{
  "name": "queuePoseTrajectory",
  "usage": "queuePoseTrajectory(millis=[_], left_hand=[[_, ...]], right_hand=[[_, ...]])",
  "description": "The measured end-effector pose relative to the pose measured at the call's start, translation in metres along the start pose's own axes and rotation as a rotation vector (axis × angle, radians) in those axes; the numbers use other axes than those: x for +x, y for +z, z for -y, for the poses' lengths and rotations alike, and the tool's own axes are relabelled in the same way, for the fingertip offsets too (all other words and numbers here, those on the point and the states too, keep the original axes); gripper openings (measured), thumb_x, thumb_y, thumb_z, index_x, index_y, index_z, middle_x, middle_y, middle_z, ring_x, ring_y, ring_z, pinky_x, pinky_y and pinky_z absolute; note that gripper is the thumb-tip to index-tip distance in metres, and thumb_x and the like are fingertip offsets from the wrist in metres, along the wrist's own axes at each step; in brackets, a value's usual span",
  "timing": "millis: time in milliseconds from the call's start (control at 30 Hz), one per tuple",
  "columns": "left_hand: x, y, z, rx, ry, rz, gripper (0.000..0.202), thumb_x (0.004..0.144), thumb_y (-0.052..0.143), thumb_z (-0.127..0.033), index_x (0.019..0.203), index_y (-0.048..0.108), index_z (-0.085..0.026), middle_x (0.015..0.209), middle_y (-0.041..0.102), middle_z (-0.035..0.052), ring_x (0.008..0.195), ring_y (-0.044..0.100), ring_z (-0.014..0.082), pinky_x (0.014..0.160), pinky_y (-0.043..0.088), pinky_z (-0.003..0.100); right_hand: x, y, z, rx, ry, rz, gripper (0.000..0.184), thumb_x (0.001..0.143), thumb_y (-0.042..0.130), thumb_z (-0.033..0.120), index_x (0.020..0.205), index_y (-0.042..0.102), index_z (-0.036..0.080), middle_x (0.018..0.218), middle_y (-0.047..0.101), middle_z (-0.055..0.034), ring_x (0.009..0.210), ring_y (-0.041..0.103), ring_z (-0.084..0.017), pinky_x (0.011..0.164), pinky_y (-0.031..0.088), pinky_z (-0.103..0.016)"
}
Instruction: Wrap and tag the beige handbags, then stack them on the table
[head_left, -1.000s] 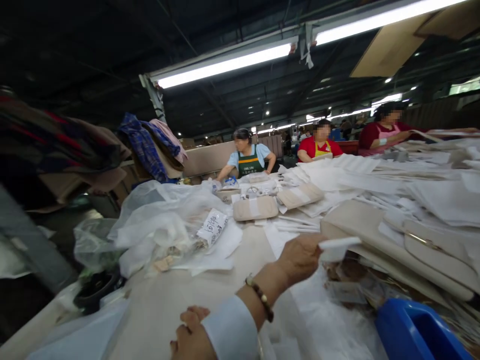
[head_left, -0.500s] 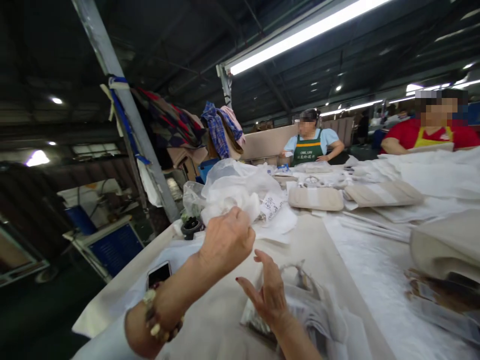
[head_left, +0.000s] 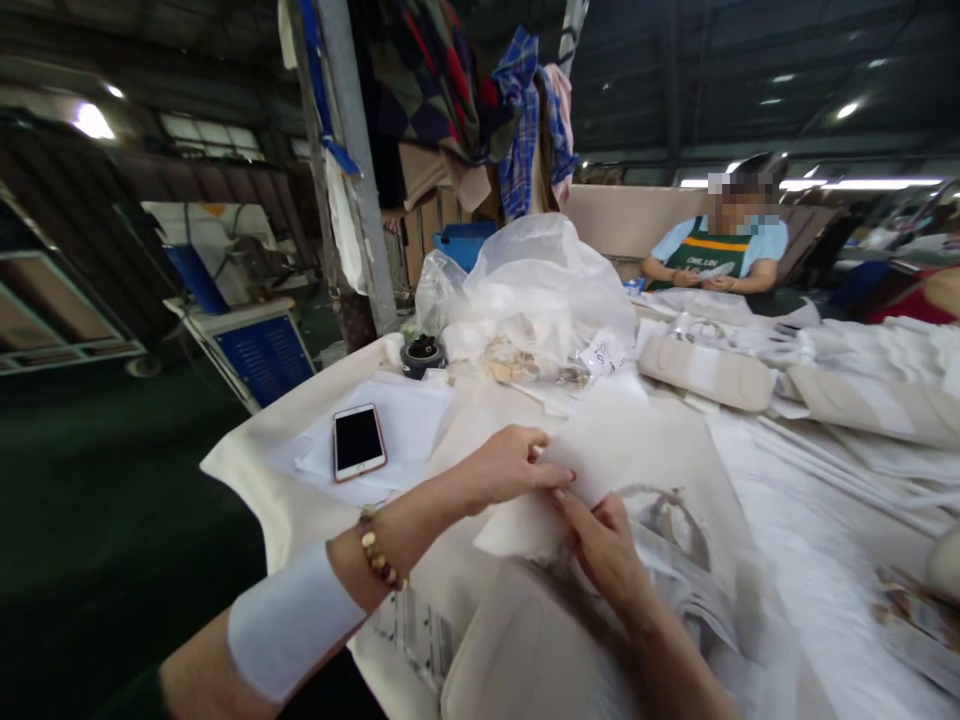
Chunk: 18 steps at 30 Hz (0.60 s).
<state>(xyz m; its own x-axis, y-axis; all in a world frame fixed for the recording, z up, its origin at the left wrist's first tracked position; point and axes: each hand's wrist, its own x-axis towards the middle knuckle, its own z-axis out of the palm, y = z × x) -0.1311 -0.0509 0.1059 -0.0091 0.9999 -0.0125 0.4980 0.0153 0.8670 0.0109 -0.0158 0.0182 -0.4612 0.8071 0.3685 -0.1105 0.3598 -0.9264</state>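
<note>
— While I'm stood here watching, closest to the worker is a beige, round-cornered piece (head_left: 506,650), maybe a bag, lying at the near side of the worktable (head_left: 270,470). A pale bundle (head_left: 697,595) with a looped strap sits to its right

— ok and the hands??

— Both busy. Right hand (head_left: 609,555) looks to be pinching the edge of a thin white sheet (head_left: 615,435), some fingers out of sight. Left hand (head_left: 502,468) pinches the same edge between thumb and fingers, tips right up by the other hand's. Can't tell if they touch

— so how far along is it?

— Picking up is done, I'd say: the sheet's held just beyond the beige piece. It isn't set down or wrapped round anything, so I'd guess the placing is left

— which way's it pointing?

— Slantwise, best I can judge. One corner pokes near and left, the broad end goes away and a bit right, long axis along that. It's bent though, so don't quote me

— anything further out?

— Phone (head_left: 359,440) screen up on white papers (head_left: 416,420) to the left, then a heap of clear plastic (head_left: 551,265), then a co-worker (head_left: 697,255) in a green apron, holding something too small to make out
</note>
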Motion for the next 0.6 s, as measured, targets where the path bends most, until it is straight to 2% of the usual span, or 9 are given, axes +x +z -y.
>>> queuePoseTrajectory(millis=[67, 167, 233, 267, 367, 467, 600], left_hand=[[-0.004, -0.007, 0.022, -0.153, -0.031, 0.003, 0.035, 0.067, 0.063, -0.047, 0.061, 0.048, -0.016, 0.057, 0.049, -0.0030, 0.055, 0.050, 0.0128, 0.051, 0.038, 0.023], [-0.012, -0.027, 0.046, -0.278, -0.077, -0.177, 0.041, 0.065, 0.062, -0.054, 0.059, 0.046, -0.017, 0.053, 0.045, -0.0047, 0.050, 0.045, 0.0112, 0.046, 0.034, 0.021], [-0.016, -0.042, 0.059, -0.318, -0.126, -0.281, 0.040, 0.063, 0.064, -0.054, 0.063, 0.050, -0.017, 0.055, 0.047, -0.0042, 0.052, 0.047, 0.0123, 0.046, 0.035, 0.022], [-0.018, -0.047, 0.065, -0.319, -0.155, -0.297, 0.040, 0.061, 0.065, -0.054, 0.064, 0.051, -0.017, 0.055, 0.048, -0.0040, 0.052, 0.047, 0.0128, 0.046, 0.035, 0.022], [-0.021, -0.048, 0.082, -0.330, -0.235, -0.261, 0.042, 0.058, 0.068, -0.054, 0.061, 0.050, -0.017, 0.053, 0.047, -0.0038, 0.052, 0.047, 0.0137, 0.045, 0.034, 0.022], [-0.020, -0.035, 0.095, -0.341, -0.262, -0.178, 0.043, 0.060, 0.065, -0.056, 0.058, 0.046, -0.018, 0.052, 0.044, -0.0038, 0.052, 0.046, 0.0131, 0.044, 0.032, 0.021], [-0.013, -0.019, 0.103, -0.345, -0.273, -0.104, 0.043, 0.062, 0.061, -0.055, 0.056, 0.039, -0.019, 0.053, 0.038, -0.0042, 0.051, 0.040, 0.0108, 0.043, 0.028, 0.020]], right_hand=[[-0.002, -0.002, 0.008, -0.197, -0.060, 0.116, 0.032, 0.086, 0.054, 0.043, 0.102, 0.063, 0.017, 0.092, 0.068, -0.0086, 0.085, 0.063, -0.021, 0.074, 0.052, -0.032], [-0.008, -0.001, 0.015, -0.600, -0.223, 0.304, 0.031, 0.089, 0.052, 0.040, 0.110, 0.060, 0.019, 0.107, 0.066, -0.0094, 0.099, 0.061, -0.023, 0.088, 0.049, -0.038], [-0.015, 0.005, 0.016, -0.797, -0.280, 0.409, 0.026, 0.089, 0.053, 0.041, 0.100, 0.064, 0.021, 0.099, 0.068, -0.0068, 0.099, 0.061, -0.023, 0.100, 0.041, -0.045], [-0.019, 0.008, 0.015, -0.862, -0.284, 0.433, 0.024, 0.088, 0.055, 0.043, 0.090, 0.066, 0.021, 0.091, 0.069, -0.0052, 0.097, 0.062, -0.023, 0.106, 0.035, -0.047], [-0.028, 0.019, 0.010, -0.922, -0.260, 0.402, 0.025, 0.083, 0.061, 0.042, 0.071, 0.063, 0.021, 0.073, 0.066, -0.0015, 0.088, 0.064, -0.020, 0.113, 0.024, -0.043], [-0.032, 0.025, 0.004, -0.916, -0.312, 0.355, 0.027, 0.082, 0.060, 0.044, 0.068, 0.062, 0.021, 0.068, 0.063, 0.0003, 0.079, 0.064, -0.017, 0.113, 0.025, -0.038], [-0.031, 0.027, -0.004, -0.940, -0.388, 0.293, 0.038, 0.081, 0.056, 0.057, 0.068, 0.061, 0.021, 0.067, 0.062, 0.0004, 0.076, 0.063, -0.018, 0.110, 0.025, -0.037]])
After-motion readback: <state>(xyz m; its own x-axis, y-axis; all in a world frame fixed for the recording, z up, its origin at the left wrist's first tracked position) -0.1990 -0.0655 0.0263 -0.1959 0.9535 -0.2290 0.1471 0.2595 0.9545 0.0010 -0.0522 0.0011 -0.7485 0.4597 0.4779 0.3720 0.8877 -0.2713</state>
